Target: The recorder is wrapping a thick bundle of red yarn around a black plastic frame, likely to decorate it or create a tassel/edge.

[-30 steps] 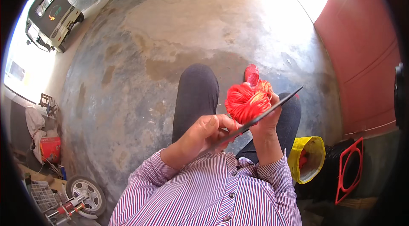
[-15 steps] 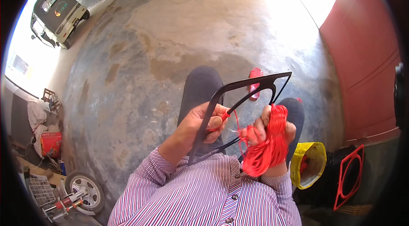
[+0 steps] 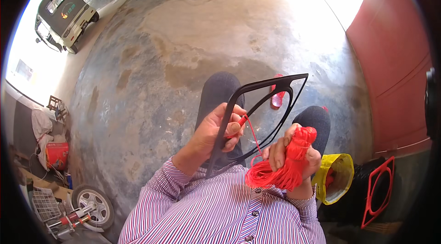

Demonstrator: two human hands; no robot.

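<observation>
My left hand point(image 3: 215, 130) grips the left bar of a black four-sided frame point(image 3: 255, 88) held up over my knees, pinching a red cord end against it. My right hand point(image 3: 288, 151) is closed around a thick bundle of red cord point(image 3: 281, 170) just below and right of the frame. A single strand of the red cord runs from the bundle up to my left fingers. Both striped sleeves come in from the lower edge.
A stained concrete floor point(image 3: 193, 37) spreads ahead. A red sandal point(image 3: 277, 99) lies beyond my knees. A yellow bag point(image 3: 339, 177) and a red frame point(image 3: 379, 193) sit at my right, by a red wall point(image 3: 395, 55). A small vehicle point(image 3: 64, 12) stands far left; a wheel point(image 3: 94, 205) and clutter are lower left.
The black frame went from edge-on to facing me, held open. My right hand dropped with the red cord bundle from above the frame to below it.
</observation>
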